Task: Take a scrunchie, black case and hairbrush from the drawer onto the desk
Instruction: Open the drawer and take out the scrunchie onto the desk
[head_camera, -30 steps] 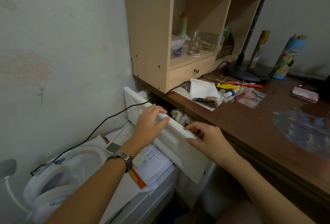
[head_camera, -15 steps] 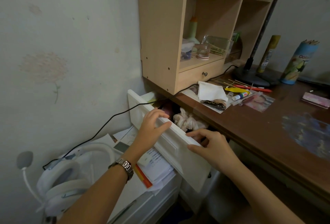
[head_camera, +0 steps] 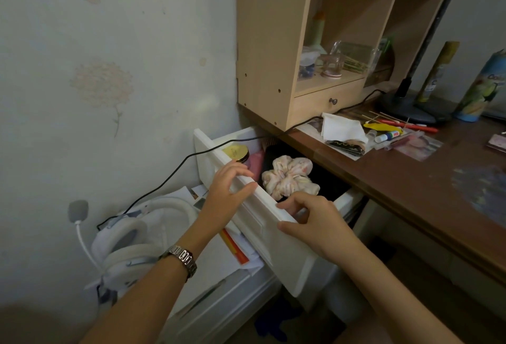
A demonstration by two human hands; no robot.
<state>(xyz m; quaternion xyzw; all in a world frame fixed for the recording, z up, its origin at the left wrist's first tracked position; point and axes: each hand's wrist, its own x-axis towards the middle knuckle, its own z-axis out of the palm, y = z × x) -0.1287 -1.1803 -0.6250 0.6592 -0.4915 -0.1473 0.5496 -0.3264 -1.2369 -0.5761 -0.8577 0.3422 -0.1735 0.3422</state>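
Observation:
The white drawer (head_camera: 290, 256) under the brown desk (head_camera: 405, 179) stands pulled out. A pale, frilly scrunchie (head_camera: 289, 178) lies inside on something black, possibly the black case (head_camera: 276, 153). Bristles of a hairbrush (head_camera: 269, 141) may show at the drawer's back; most is hidden. My left hand (head_camera: 228, 193) grips the top edge of the drawer front, fingers curled over it. My right hand (head_camera: 315, 220) grips the same edge further right, just in front of the scrunchie.
A gold-lidded jar (head_camera: 236, 153) and a pink item (head_camera: 256, 164) sit in the drawer's left part. A black cable (head_camera: 175, 171) crosses the drawer edge. White headphones (head_camera: 131, 237) and papers lie below left. A wooden shelf unit (head_camera: 276, 42), tissue, pens, a lamp base stand on the desk.
Both hands have pulled the drawer further out. The scrunchie, the jar and the black item under the scrunchie have come into full view.

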